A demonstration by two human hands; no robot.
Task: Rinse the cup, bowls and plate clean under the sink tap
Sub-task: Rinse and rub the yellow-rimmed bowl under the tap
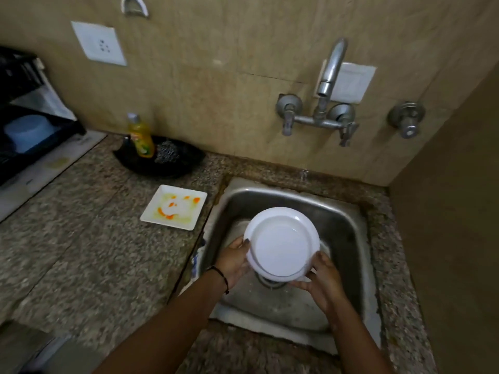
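Head view: the round white dish hides most of the drain, and I can't tell whether it's a plate or a shallow bowl. It's over the steel sink, its face tilted up. The left hand and right hand grip opposite rims. A stained square plate lies on the bench.

The black plastic dish rack is cut off by the left edge of the frame; the pale blue round container inside it is blurred. The steel sink drain is largely hidden beneath the white round dish, as are the fingers of the left hand. The label of the yellow soap bottle cannot be read.
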